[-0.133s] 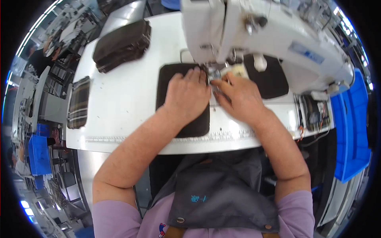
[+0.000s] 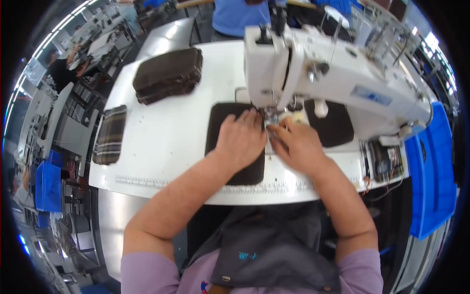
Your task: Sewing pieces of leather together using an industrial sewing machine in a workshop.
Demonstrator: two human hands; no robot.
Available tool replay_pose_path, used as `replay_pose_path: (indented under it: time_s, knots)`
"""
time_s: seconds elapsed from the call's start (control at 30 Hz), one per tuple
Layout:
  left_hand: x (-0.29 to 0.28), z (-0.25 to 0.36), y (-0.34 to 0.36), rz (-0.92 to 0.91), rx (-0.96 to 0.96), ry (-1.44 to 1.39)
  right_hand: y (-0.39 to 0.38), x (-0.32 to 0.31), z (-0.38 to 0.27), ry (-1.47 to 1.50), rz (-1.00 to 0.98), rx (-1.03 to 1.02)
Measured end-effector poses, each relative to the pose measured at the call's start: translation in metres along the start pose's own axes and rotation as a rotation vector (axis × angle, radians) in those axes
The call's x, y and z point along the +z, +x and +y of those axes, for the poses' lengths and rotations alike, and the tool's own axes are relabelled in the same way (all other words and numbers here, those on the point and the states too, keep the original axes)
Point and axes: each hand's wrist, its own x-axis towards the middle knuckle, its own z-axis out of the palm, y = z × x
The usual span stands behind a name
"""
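My left hand lies flat, fingers together, on one dark brown panel left of the one sewing machine's needle, as an instant ago. The panel's long axis runs away from me. My right hand, fingers bent, sits just before the machine's foot; whether it pinches anything I cannot tell. A second dark panel lies under the machine's arm; one plaid piece and one brown stack sit well left of it. Beyond the machine, more of one blue-clad person now shows.
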Motion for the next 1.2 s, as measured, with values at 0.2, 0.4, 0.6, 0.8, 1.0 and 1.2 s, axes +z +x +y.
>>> replay_pose_path:
  time_s: [0.2,0.4,0.6,0.8,1.0,1.2]
  knots:
    - [-0.003,-0.006,-0.009,-0.133,-0.19,-0.174,-0.004,-0.002,-0.007,0.014,-0.04,0.003]
    - [-0.028,-0.033,-0.019,-0.332,-0.119,-0.364,-0.003,-0.006,-0.007,0.024,-0.067,0.045]
    - [-0.07,-0.049,-0.068,-0.53,0.07,-0.598,-0.001,-0.008,-0.006,0.046,-0.092,0.066]
    - [-0.129,-0.03,-0.114,-0.491,0.082,-0.334,-0.001,-0.006,-0.007,0.05,-0.085,0.079]
    - [-0.137,-0.045,-0.15,-0.573,0.14,-0.387,0.002,-0.011,-0.016,0.083,-0.145,0.142]
    - [-0.156,-0.114,-0.08,-0.06,-0.036,-0.202,0.002,-0.011,-0.015,0.045,-0.145,0.151]
